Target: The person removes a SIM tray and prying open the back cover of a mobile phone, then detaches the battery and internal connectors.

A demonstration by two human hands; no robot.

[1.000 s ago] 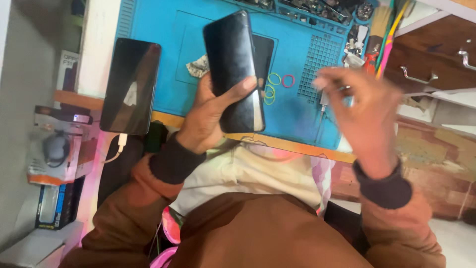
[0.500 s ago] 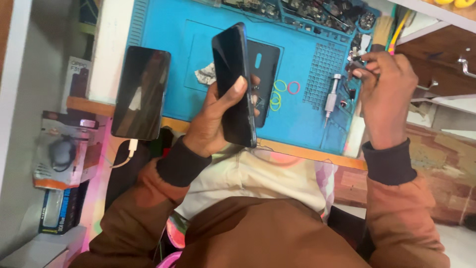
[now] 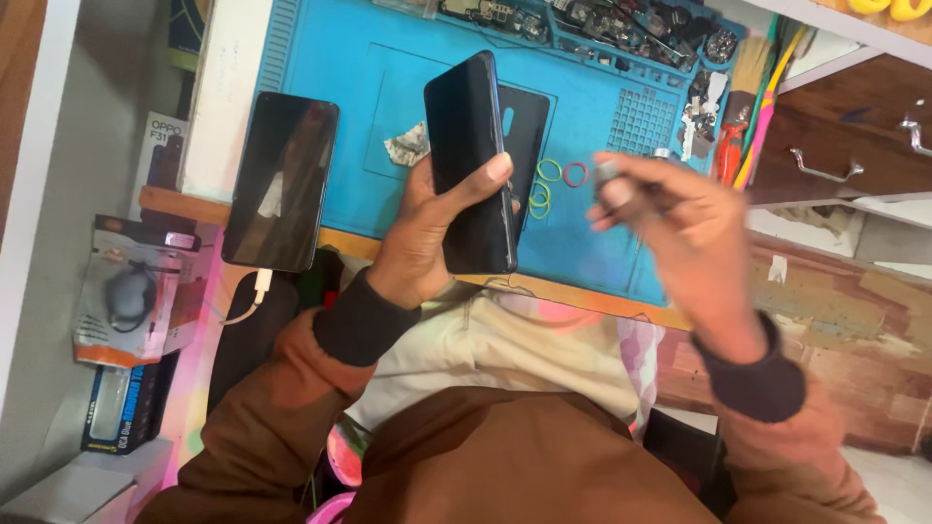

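My left hand point(image 3: 427, 238) grips a black smartphone point(image 3: 469, 160), held upright over the blue work mat point(image 3: 320, 68). My right hand point(image 3: 684, 238) is to the right, blurred by motion, with its fingers closed around a small grey tool point(image 3: 614, 186). A black phone back cover point(image 3: 524, 146) lies on the mat behind the held phone. Small coloured rubber rings point(image 3: 561, 175) lie between the two hands.
A second dark phone point(image 3: 282, 180) lies at the mat's left edge with a white cable point(image 3: 254, 291) plugged in. Parts trays with small tools point(image 3: 621, 24) line the mat's far edge. Boxes point(image 3: 126, 301) sit at left; wooden drawers point(image 3: 854, 146) at right.
My right hand has come down from the tool tray at the mat's right edge toward the phone, carrying the small tool. The left hand keeps its hold on the phone.
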